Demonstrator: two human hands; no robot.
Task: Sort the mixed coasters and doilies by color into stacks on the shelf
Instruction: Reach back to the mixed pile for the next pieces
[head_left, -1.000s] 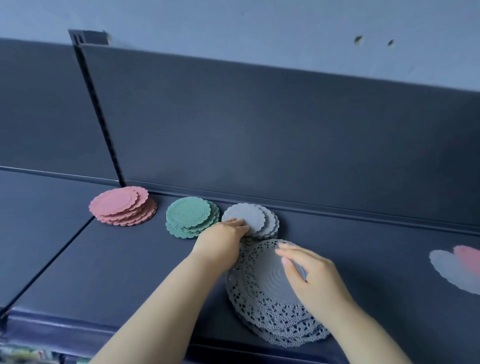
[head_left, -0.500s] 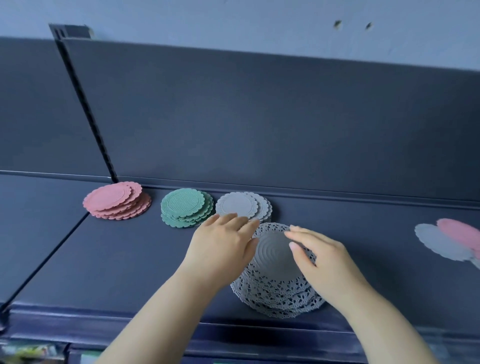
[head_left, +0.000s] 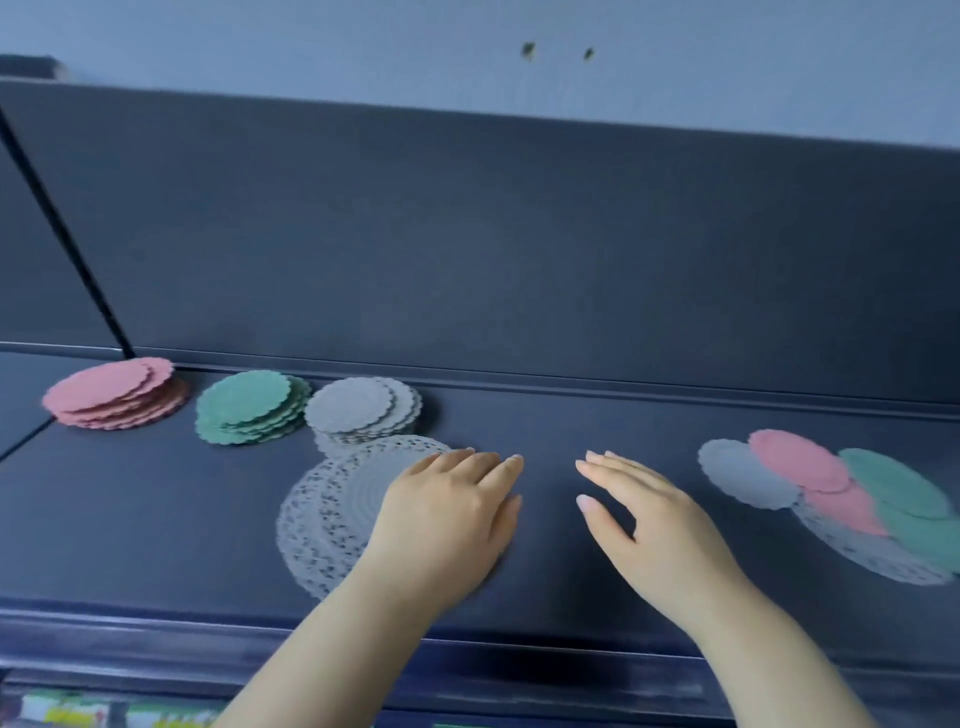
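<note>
Now left hand (head_left: 447, 514) flat on doilies (head_left: 332, 519), right hand (head_left: 649, 525) open, empty; reach mixed pile (head_left: 795, 462), peel only the top piece by its edge.

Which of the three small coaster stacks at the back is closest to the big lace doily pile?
The grey stack, rightmost of the three; its front edge meets the lace doily pile. The green stack and pink stack sit further left.

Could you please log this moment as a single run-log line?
left hand: flat on doilies | right hand: open, empty | sorted: pink stack, green stack, grey stack | unsorted: mixed pile, right
</note>
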